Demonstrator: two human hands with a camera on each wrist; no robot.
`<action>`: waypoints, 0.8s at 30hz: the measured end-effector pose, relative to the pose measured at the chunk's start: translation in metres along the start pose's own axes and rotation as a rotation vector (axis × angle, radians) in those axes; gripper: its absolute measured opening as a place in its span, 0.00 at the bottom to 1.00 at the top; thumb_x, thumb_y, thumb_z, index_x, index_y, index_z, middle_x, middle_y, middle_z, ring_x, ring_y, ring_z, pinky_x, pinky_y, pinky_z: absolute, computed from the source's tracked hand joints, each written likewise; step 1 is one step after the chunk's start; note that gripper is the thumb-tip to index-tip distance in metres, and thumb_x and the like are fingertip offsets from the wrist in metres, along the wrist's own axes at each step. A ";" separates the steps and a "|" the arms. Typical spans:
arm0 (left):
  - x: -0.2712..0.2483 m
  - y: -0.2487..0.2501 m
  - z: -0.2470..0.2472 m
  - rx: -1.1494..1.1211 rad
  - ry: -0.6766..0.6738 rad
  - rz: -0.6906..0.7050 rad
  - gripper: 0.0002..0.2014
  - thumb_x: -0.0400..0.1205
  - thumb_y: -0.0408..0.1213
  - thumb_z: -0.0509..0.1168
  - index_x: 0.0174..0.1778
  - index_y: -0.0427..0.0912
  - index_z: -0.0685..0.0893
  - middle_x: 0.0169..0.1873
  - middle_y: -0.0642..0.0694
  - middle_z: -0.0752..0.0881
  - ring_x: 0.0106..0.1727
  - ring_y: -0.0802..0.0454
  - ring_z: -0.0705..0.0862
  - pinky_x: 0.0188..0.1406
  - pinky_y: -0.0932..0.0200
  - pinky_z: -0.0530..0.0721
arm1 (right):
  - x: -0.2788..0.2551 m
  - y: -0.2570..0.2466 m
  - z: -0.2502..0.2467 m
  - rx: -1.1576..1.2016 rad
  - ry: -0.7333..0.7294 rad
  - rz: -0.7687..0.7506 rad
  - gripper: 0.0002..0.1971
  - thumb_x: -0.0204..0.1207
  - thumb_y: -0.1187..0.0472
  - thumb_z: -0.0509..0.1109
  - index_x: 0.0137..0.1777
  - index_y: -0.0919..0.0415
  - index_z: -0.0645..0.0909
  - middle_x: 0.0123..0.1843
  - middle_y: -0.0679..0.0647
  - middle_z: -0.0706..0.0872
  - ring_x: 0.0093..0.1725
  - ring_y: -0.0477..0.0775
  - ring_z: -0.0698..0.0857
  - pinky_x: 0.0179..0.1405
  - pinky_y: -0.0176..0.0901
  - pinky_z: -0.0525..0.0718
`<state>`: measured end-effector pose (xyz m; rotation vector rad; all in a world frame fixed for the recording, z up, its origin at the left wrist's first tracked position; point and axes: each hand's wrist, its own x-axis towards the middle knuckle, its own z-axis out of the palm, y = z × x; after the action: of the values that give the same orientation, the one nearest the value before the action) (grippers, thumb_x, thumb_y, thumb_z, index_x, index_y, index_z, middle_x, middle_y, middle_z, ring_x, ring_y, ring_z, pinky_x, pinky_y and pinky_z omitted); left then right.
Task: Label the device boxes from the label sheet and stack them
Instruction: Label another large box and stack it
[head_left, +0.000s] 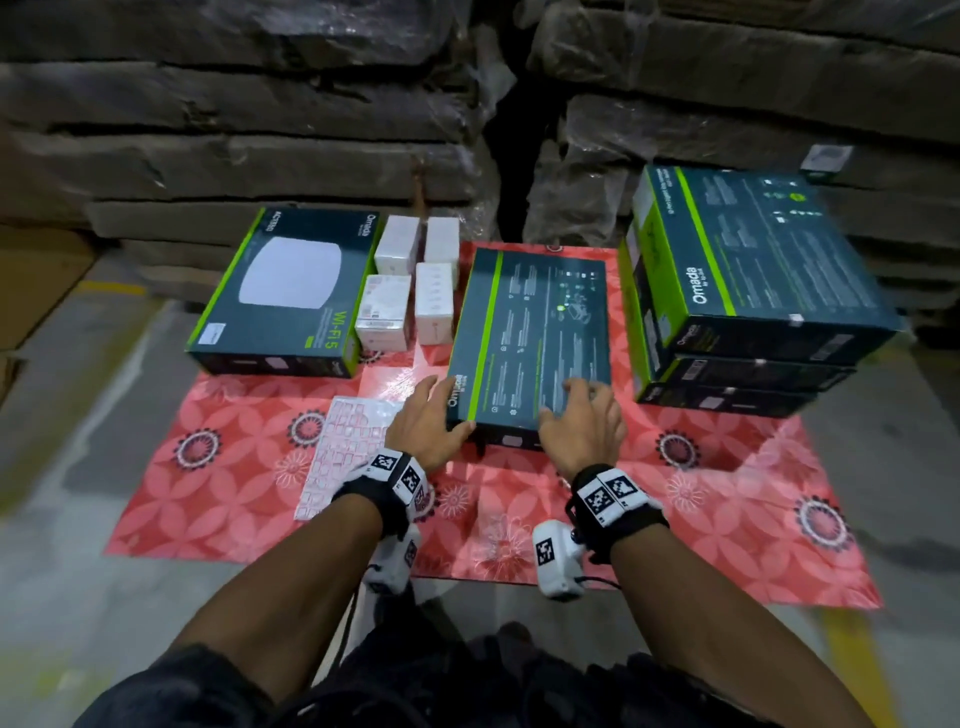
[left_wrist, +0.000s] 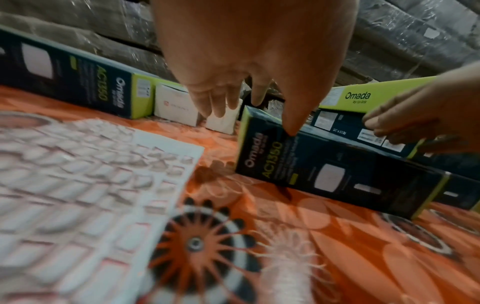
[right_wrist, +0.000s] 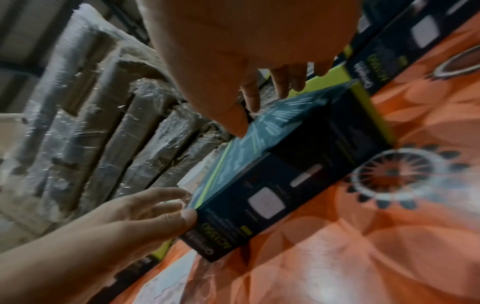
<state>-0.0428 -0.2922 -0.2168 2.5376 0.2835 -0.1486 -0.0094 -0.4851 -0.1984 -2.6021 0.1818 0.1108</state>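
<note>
Both hands are on the near end of the Omada AC1350 box (head_left: 530, 340) lying mid-mat: left hand (head_left: 428, 423) fingers spread with the thumb at its corner, right hand (head_left: 582, 423) loosely splayed on top. I'd square it up before lifting onto the stack (head_left: 748, 291). Label sheet (head_left: 345, 447) sits just left. Whether it's labelled yet is probably hidden; the wrist views are blurry.

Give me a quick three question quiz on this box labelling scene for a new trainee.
1. True or false: the label sheet lies on the red patterned mat.
2. How many small white boxes stand between the left dark box and the middle box?
3. Which hands touch the middle box? A) left hand only B) right hand only C) both

Key: 1 true; 2 four; 3 C
</note>
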 end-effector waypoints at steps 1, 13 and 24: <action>-0.002 -0.005 -0.005 0.047 0.002 -0.001 0.34 0.79 0.49 0.67 0.80 0.48 0.64 0.80 0.44 0.64 0.77 0.41 0.69 0.71 0.43 0.74 | 0.000 -0.008 0.001 0.003 -0.013 -0.045 0.22 0.79 0.52 0.70 0.72 0.50 0.73 0.77 0.56 0.69 0.77 0.60 0.67 0.81 0.56 0.60; -0.002 -0.102 -0.061 0.399 -0.103 -0.005 0.28 0.78 0.36 0.62 0.77 0.42 0.70 0.73 0.42 0.73 0.72 0.40 0.72 0.67 0.47 0.74 | -0.026 -0.099 0.056 -0.118 -0.137 -0.467 0.18 0.82 0.60 0.65 0.70 0.55 0.79 0.67 0.53 0.81 0.69 0.58 0.75 0.72 0.49 0.66; 0.023 -0.157 -0.075 0.550 -0.230 0.356 0.24 0.80 0.54 0.65 0.72 0.50 0.74 0.72 0.45 0.72 0.73 0.44 0.69 0.71 0.48 0.65 | -0.035 -0.146 0.117 -0.300 -0.039 -0.481 0.08 0.70 0.69 0.73 0.48 0.60 0.87 0.42 0.54 0.87 0.46 0.60 0.83 0.55 0.52 0.74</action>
<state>-0.0538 -0.1194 -0.2427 3.0199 -0.3483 -0.4237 -0.0269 -0.2971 -0.2216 -2.8547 -0.5100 0.0166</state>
